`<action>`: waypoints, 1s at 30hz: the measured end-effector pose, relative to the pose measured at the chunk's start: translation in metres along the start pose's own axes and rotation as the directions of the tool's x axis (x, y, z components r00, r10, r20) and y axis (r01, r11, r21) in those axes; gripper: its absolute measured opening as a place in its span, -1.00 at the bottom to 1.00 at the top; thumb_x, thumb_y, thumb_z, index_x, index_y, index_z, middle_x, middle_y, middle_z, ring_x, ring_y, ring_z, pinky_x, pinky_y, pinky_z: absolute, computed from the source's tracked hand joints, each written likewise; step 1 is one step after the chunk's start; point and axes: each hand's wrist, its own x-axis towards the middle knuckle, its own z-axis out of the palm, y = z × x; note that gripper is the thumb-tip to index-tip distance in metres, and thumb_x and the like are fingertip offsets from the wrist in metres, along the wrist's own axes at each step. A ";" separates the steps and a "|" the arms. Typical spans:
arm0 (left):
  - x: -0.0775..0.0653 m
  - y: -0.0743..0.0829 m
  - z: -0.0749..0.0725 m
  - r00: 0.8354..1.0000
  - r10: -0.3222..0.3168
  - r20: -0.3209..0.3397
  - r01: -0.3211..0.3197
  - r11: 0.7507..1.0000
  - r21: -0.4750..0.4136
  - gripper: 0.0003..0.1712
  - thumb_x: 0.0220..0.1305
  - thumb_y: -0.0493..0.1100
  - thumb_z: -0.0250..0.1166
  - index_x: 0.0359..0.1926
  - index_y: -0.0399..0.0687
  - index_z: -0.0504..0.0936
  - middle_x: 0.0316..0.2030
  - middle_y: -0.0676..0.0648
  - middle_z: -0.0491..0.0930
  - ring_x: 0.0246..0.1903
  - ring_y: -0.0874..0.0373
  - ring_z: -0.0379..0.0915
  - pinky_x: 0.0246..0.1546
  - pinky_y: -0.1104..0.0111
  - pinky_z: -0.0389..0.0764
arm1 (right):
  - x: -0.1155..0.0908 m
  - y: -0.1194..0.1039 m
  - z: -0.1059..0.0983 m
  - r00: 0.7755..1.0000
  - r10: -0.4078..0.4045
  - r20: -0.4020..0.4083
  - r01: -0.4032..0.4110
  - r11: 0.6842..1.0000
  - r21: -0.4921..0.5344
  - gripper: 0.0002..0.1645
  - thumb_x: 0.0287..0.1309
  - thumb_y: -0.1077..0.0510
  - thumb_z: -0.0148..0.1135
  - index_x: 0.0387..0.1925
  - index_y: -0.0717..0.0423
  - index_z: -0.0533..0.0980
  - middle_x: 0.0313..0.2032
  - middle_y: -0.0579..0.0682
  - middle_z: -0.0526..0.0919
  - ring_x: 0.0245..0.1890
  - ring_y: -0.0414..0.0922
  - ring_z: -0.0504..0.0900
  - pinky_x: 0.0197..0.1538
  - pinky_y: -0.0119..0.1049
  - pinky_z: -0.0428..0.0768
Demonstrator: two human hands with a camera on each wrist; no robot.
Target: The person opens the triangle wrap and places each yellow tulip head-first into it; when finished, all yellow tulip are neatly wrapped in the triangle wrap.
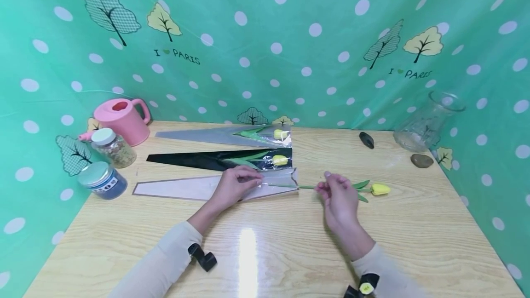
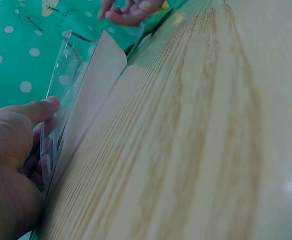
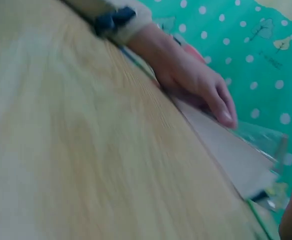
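My left hand (image 1: 236, 185) pinches the raised clear film of a white flower sleeve (image 1: 178, 187). In the left wrist view, the thumb lies on the edge of the film (image 2: 68, 75); other fingers show through it. The thin green stem of a yellow tulip (image 1: 380, 189) runs into the sleeve's mouth, its flower and leaves outside to the right. My right hand (image 1: 341, 201) is over the stem with loosely bent fingers; a gap shows between hand and stem in the left wrist view. Behind lie a black sleeve (image 1: 186, 160) and a grey sleeve (image 1: 194, 134), each holding one yellow tulip.
At the left stand a pink watering can (image 1: 128, 121), a white-lidded jar (image 1: 116, 151) and a blue jar (image 1: 107, 185). A glass vase (image 1: 422, 125), a black stone (image 1: 366, 140) and a brown stone (image 1: 422, 160) are at the back right. A spotted curtain (image 1: 256, 77) borders the wooden table.
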 end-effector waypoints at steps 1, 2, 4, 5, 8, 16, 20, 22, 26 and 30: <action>0.000 0.000 0.000 1.000 0.000 0.000 0.000 1.000 -0.001 -0.86 0.27 -0.11 0.50 -0.15 0.18 0.86 -0.10 0.11 0.76 0.04 0.17 0.63 0.01 0.43 0.64 | 0.004 -0.008 -0.005 0.998 -0.055 0.019 0.055 0.998 -0.010 -0.86 0.38 0.26 0.29 -0.20 0.10 0.46 -0.36 -0.07 0.63 -0.40 -0.19 0.67 -0.17 -0.37 0.76; 0.000 0.000 0.000 1.000 -0.001 0.001 0.001 1.000 -0.003 -0.86 0.27 -0.11 0.50 -0.15 0.18 0.86 -0.10 0.10 0.76 0.04 0.16 0.63 0.01 0.43 0.64 | 0.008 -0.016 -0.011 0.993 -0.109 0.042 0.110 0.994 -0.023 -0.86 0.35 0.28 0.32 -0.20 0.12 0.48 -0.37 -0.07 0.65 -0.41 -0.19 0.69 -0.19 -0.36 0.76; 0.000 0.001 0.000 1.000 -0.005 0.001 0.005 1.000 -0.008 -0.86 0.28 -0.12 0.49 -0.15 0.18 0.86 -0.11 0.10 0.76 0.04 0.17 0.63 0.01 0.44 0.64 | 0.018 -0.033 -0.026 0.969 -0.224 0.107 0.235 0.967 -0.100 -0.84 0.31 0.33 0.34 -0.15 0.20 0.51 -0.37 -0.07 0.68 -0.41 -0.18 0.71 -0.22 -0.34 0.77; 0.000 0.001 0.000 1.000 -0.005 0.001 0.005 1.000 -0.008 -0.86 0.28 -0.12 0.49 -0.15 0.18 0.86 -0.11 0.10 0.76 0.04 0.17 0.63 0.01 0.44 0.64 | 0.024 -0.041 -0.035 0.951 -0.276 0.143 0.296 0.943 -0.150 -0.81 0.29 0.37 0.35 -0.12 0.26 0.52 -0.36 -0.06 0.68 -0.40 -0.18 0.72 -0.22 -0.34 0.77; 0.000 0.001 0.000 1.000 -0.006 -0.001 0.006 1.000 -0.006 -0.86 0.28 -0.12 0.49 -0.15 0.18 0.86 -0.11 0.11 0.76 0.04 0.17 0.63 0.01 0.43 0.64 | 0.041 -0.064 -0.064 0.890 -0.378 0.257 0.448 0.832 -0.327 -0.70 0.26 0.40 0.36 0.00 0.38 0.52 -0.29 -0.09 0.70 -0.34 -0.23 0.74 -0.19 -0.40 0.75; 0.000 0.001 0.000 1.000 -0.007 0.003 0.007 1.000 0.002 -0.87 0.27 -0.11 0.50 -0.16 0.17 0.86 -0.11 0.10 0.76 0.04 0.16 0.64 0.03 0.42 0.64 | 0.066 -0.096 -0.135 0.833 -0.266 0.485 0.551 0.326 -0.768 -0.55 0.38 0.07 0.35 0.20 0.18 0.55 0.03 -0.33 0.60 0.02 -0.41 0.54 0.04 -0.68 0.46; 0.000 0.001 0.000 1.000 -0.007 0.004 0.007 1.000 0.006 -0.87 0.27 -0.12 0.50 -0.16 0.16 0.86 -0.11 0.10 0.77 0.04 0.16 0.64 0.03 0.41 0.64 | 0.069 -0.096 -0.151 0.827 -0.167 0.536 0.561 0.202 -0.803 -0.55 0.33 0.02 0.40 0.18 0.06 0.59 0.07 -0.16 0.62 0.04 -0.40 0.50 0.01 -0.57 0.45; 0.001 0.001 -0.001 1.000 -0.009 0.005 0.009 1.000 0.005 -0.87 0.27 -0.12 0.50 -0.16 0.17 0.86 -0.11 0.10 0.77 0.04 0.17 0.63 0.04 0.41 0.64 | 0.070 -0.094 -0.155 0.822 -0.131 0.554 0.570 0.193 -0.799 -0.58 0.31 0.02 0.43 0.14 0.03 0.61 0.08 -0.07 0.65 0.03 -0.43 0.51 0.00 -0.57 0.47; 0.001 0.001 -0.001 1.000 -0.013 0.005 0.013 1.000 0.005 -0.87 0.28 -0.11 0.49 -0.16 0.18 0.86 -0.12 0.11 0.77 0.04 0.17 0.63 0.04 0.39 0.64 | 0.074 -0.090 -0.157 0.818 -0.083 0.569 0.571 0.226 -0.789 -0.59 0.25 0.02 0.47 0.07 0.09 0.64 0.05 -0.11 0.69 0.03 -0.52 0.51 0.00 -0.63 0.47; 0.000 0.000 -0.001 1.000 -0.024 0.009 0.023 1.000 0.006 -0.87 0.28 -0.10 0.49 -0.15 0.20 0.86 -0.11 0.12 0.77 0.04 0.17 0.63 0.05 0.37 0.64 | 0.078 -0.085 -0.158 0.810 -0.073 0.582 0.581 0.232 -0.780 -0.60 0.23 0.04 0.49 0.04 0.12 0.66 0.03 -0.12 0.70 0.00 -0.54 0.50 -0.02 -0.63 0.47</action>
